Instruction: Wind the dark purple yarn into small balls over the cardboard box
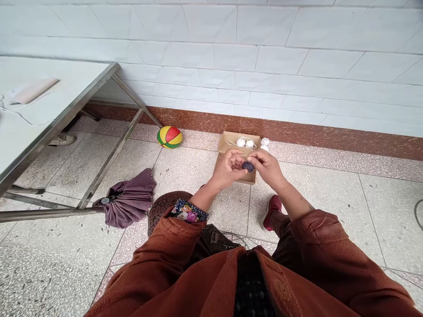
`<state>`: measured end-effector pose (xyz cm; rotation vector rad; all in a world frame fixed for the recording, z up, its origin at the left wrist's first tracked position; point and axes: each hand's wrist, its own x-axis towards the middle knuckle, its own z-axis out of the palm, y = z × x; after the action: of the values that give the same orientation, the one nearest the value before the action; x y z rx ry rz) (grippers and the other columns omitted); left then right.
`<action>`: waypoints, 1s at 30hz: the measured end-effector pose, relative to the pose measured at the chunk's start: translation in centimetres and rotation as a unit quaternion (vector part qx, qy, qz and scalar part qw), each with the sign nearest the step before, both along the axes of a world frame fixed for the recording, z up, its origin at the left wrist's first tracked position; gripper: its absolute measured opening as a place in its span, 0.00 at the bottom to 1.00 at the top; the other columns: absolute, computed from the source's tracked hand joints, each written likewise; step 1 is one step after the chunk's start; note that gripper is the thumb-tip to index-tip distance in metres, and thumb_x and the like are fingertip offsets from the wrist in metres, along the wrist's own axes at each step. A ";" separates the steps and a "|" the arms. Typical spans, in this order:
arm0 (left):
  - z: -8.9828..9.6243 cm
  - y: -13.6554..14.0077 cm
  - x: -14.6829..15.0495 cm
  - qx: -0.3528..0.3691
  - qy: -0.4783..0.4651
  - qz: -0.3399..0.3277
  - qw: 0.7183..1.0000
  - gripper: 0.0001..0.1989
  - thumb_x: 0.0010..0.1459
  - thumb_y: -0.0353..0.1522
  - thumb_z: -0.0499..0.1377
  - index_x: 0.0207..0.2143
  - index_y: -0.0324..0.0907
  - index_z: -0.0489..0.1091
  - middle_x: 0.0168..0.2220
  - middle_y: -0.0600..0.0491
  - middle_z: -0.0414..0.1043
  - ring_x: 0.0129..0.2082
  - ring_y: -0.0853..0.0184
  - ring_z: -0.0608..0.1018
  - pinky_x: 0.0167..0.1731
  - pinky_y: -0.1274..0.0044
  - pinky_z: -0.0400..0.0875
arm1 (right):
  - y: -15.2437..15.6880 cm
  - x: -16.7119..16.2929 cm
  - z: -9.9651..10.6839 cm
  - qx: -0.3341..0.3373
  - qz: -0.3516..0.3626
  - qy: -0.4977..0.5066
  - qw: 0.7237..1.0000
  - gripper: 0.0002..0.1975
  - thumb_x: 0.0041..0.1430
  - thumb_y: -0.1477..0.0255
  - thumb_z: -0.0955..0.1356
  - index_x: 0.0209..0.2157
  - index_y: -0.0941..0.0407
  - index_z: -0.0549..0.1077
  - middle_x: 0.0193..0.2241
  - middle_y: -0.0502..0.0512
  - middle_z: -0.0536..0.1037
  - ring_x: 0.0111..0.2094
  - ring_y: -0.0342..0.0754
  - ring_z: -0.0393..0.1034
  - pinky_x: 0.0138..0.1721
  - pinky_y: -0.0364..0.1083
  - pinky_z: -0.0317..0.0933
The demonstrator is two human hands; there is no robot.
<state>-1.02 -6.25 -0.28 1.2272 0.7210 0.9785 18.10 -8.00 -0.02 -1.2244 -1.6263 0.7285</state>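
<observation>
A small dark blue-purple ball of yarn [247, 166] is held between the thumb and curled fingers of my left hand [228, 169]. From the other side, my right hand [269, 171] pinches at the top of that ball with thumb and fingers closed. Any loose strand there is too fine to make out. Just beyond and below both hands an open cardboard box [228, 136] rests on the floor. White yarn balls [241, 141] lie in its far part with a loose white strand. More white balls [265, 141] sit against its right side, partly hidden by my right hand.
A metal-framed table [95, 83] stands at left, bearing a pale flat item [35, 91]. On the floor are a multicoloured ball [169, 137] and a folded purple umbrella [132, 198]. A brown patterned round stool [165, 207] is by my left arm. The tiled wall [264, 61] rises ahead.
</observation>
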 end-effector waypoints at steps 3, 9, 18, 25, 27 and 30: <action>-0.1 0.2 -0.2 -0.029 -0.054 0.023 0.998 0.30 0.49 0.32 0.76 0.50 0.48 0.65 0.37 0.59 0.80 0.37 0.70 0.81 0.43 0.74 0.73 | 0.0 -0.5 -1.1 -0.027 -0.003 -0.007 1.000 0.09 0.69 0.66 0.69 0.33 0.52 0.75 0.29 0.50 0.77 0.32 0.48 0.70 0.37 0.48 0.65; -0.9 0.9 -0.4 -0.059 -0.028 0.096 0.993 0.29 0.49 0.31 0.76 0.48 0.46 0.65 0.36 0.59 0.79 0.35 0.71 0.80 0.43 0.74 0.72 | -1.6 -1.1 -0.2 0.006 0.083 -0.047 0.995 0.08 0.70 0.68 0.69 0.35 0.52 0.76 0.32 0.51 0.79 0.35 0.49 0.73 0.40 0.48 0.66; 0.0 0.0 -0.2 -0.051 -0.045 -0.022 0.997 0.30 0.49 0.31 0.76 0.51 0.47 0.67 0.37 0.58 0.79 0.36 0.71 0.79 0.41 0.74 0.71 | 0.1 -0.3 -1.3 -0.012 -0.024 -0.012 1.000 0.10 0.71 0.64 0.69 0.35 0.51 0.76 0.31 0.52 0.79 0.33 0.49 0.72 0.38 0.48 0.67; -1.1 1.2 -0.3 -0.075 -0.049 0.115 0.989 0.28 0.49 0.31 0.76 0.48 0.46 0.66 0.36 0.59 0.79 0.36 0.70 0.80 0.44 0.74 0.72 | -1.7 -1.6 -0.6 0.012 0.081 -0.046 0.996 0.06 0.70 0.69 0.69 0.38 0.51 0.78 0.36 0.53 0.82 0.38 0.51 0.76 0.44 0.50 0.69; -1.2 1.1 -0.3 -0.069 -0.016 0.101 0.992 0.30 0.48 0.30 0.76 0.49 0.46 0.66 0.36 0.59 0.79 0.35 0.70 0.80 0.43 0.74 0.72 | -1.7 -1.3 0.3 0.017 0.084 -0.044 0.995 0.06 0.70 0.68 0.69 0.39 0.50 0.80 0.36 0.53 0.83 0.39 0.51 0.76 0.45 0.51 0.70; -0.9 0.7 -0.2 -0.057 0.016 0.038 0.997 0.32 0.47 0.30 0.77 0.51 0.46 0.67 0.36 0.58 0.79 0.34 0.71 0.79 0.43 0.73 0.71 | -1.0 -0.4 0.7 0.015 0.034 -0.035 0.999 0.07 0.70 0.66 0.70 0.37 0.50 0.81 0.35 0.53 0.83 0.39 0.52 0.76 0.44 0.52 0.70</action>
<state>-1.24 -5.57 -1.21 1.1239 0.8432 0.9687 17.72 -9.02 0.70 -1.1886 -1.7370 0.7079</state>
